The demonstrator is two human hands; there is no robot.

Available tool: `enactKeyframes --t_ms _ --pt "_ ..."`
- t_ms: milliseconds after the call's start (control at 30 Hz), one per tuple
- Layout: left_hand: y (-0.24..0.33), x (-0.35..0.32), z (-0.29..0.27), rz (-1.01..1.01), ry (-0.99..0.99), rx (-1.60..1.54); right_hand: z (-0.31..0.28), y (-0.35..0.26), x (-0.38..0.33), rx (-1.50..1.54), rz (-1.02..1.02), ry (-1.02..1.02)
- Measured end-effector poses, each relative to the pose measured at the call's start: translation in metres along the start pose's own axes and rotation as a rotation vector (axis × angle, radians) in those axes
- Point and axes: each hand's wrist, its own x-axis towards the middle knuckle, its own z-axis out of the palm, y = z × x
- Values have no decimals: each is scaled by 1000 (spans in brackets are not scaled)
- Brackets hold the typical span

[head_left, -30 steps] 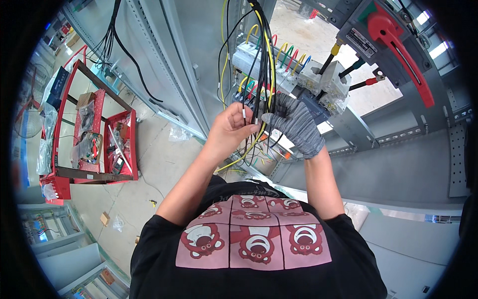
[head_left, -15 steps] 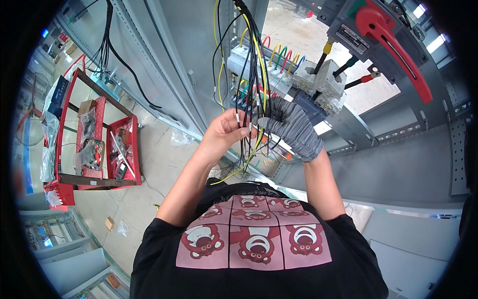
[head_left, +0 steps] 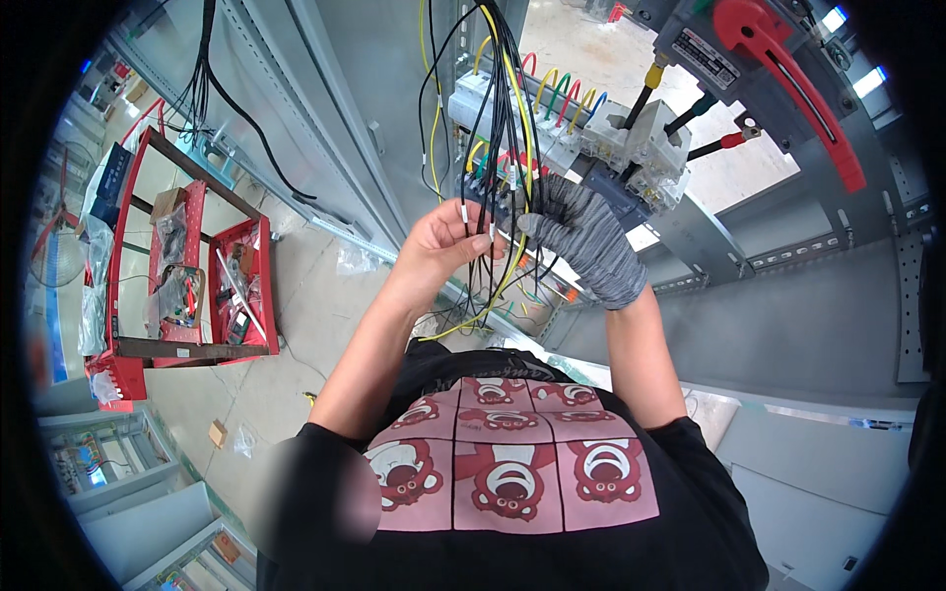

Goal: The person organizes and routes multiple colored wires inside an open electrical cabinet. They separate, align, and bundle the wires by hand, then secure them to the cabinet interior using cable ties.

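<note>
Black wires with white marker sleeves hang in a loose bundle, with a few yellow wires among them. My bare left hand pinches a black wire near its white sleeve, on the left side of the bundle. On the right side, my right hand wears a grey knitted glove. Its fingers curl round the bundle, and the wires partly hide its fingertips. Behind the hands, white circuit breakers stand in a row with short coloured wires looped from their tops. Loose wire ends dangle below both hands.
A large grey switch with a red lever sits at the upper right. Grey cabinet panels rise on the left. A red trolley with tools and bags stands on the floor at the left. Another black cable hangs beside the panels.
My left hand has shifted slightly up and left among the wires. The gloved right hand has turned slightly and still grips the bundle.
</note>
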Motion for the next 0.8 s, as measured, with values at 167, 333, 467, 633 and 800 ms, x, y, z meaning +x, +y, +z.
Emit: enactKeyframes --t_ms 167,333,467,633,800 --pt "4 -2 3 -4 -3 -10 6 -9 -2 23 -81 50" --pt "7 -2 3 2 -26 -15 7 -16 7 309 32 173" --pt "8 0 4 6 3 6 10 -33 26 270 -79 245" --pt "10 1 6 8 42 45 -5 -39 71 217 -197 260" --pt "9 -1 4 36 83 63 -7 -57 82 249 -155 113"
